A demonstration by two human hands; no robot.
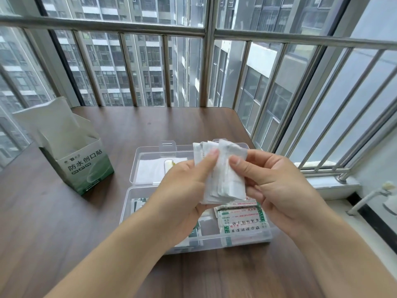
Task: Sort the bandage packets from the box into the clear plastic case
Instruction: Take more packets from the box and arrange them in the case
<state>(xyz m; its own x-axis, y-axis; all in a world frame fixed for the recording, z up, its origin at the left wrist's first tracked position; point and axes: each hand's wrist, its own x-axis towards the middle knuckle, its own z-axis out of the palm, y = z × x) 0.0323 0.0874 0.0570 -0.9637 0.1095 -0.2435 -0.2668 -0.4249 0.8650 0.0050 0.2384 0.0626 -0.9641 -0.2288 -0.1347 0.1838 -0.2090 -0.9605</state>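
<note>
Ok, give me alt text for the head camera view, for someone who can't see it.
Both hands, left and right, hold a fanned stack of white bandage packets above an open clear plastic case on a brown table. An opened green and white box stands to the left.

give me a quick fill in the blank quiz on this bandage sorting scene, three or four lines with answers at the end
1. Both hands, the left hand and the right hand, hold a stack of white ____ above the clear case.
2. The green and white box stands on the ____ side of the table.
3. The flaps of the box are ____.
4. Behind the table is a metal ____ in front of the windows.

Missing words: packets; left; open; railing
</note>
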